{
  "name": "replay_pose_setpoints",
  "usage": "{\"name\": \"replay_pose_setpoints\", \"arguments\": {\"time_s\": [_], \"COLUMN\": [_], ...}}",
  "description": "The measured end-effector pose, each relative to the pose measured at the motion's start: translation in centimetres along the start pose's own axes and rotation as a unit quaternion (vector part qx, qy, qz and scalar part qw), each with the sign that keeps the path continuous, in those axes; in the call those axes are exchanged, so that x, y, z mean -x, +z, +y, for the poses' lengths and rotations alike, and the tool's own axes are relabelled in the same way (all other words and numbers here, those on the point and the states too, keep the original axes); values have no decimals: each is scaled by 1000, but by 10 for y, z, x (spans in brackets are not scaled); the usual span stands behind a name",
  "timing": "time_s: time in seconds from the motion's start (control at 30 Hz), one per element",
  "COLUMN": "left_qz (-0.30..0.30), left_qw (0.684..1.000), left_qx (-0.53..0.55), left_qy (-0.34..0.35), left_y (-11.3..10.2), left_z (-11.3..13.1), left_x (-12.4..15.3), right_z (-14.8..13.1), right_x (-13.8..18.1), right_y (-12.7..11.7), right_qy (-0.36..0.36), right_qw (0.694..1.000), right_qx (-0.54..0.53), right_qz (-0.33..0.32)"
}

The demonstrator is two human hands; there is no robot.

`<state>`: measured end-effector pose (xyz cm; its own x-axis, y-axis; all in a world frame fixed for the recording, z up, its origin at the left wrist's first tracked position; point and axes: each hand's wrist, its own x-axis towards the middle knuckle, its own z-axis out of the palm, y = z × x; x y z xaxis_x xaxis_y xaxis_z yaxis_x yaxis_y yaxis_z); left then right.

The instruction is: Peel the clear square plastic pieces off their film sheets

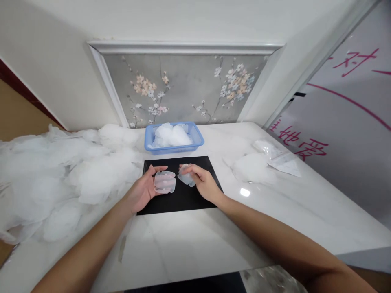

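When checking the spacing between the hands, take the black mat (180, 202) as the reference. Find the ridged clear piece (165, 182) over its left half, cradled in the left hand (142, 194) with the palm turned upward, half-curled fingers behind and one digit stretched along the far edge. Find the cloudy piece (187, 179) just to the right and slightly farther from the body, pinched near its upper edge under the bent fingers of the right hand (208, 185). Note the narrow gap between the two pieces. Read the ridged clear piece as roughly square, with grooves from side to side; read the cloudy piece as tilted, with a long axis from upper left to lower right.

Cannot tell: right thumb position, grip pressure, underside of either piece. Hard to separate: single items within the white heap (97, 175), cut off at the left frame edge, and within the blue basket (174, 150).
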<state>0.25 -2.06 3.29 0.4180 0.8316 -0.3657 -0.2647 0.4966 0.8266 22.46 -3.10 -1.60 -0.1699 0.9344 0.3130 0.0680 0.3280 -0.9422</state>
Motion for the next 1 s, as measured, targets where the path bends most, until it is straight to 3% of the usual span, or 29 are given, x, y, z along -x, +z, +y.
{"name": "replay_pose_setpoints", "arguments": {"time_s": [0.13, 0.6, 0.7, 0.8, 0.87, 1.0], "left_qz": [-17, -21, 2, 49, 71, 85], "left_qw": [1000, 1000, 998, 987, 980, 984], "left_qx": [5, 0, -42, -87, -95, -89], "left_qy": [4, 7, 43, 124, 157, 125], "left_y": [-1, -2, -1, -2, -3, -5], "left_z": [0, -1, -2, -3, -2, -2], "left_x": [0, 1, 2, 1, 0, -2], "right_z": [-9, -4, -1, 1, -2, -11], "right_x": [0, -2, -6, -8, -8, -8], "right_y": [-2, -5, -5, -5, -4, -6], "right_qy": [-5, 9, 70, 149, 164, 154], "right_qw": [999, 998, 993, 977, 966, 948], "right_qx": [-2, -42, -77, -145, -200, -277], "right_qz": [44, 42, 46, 40, 22, -24]}}
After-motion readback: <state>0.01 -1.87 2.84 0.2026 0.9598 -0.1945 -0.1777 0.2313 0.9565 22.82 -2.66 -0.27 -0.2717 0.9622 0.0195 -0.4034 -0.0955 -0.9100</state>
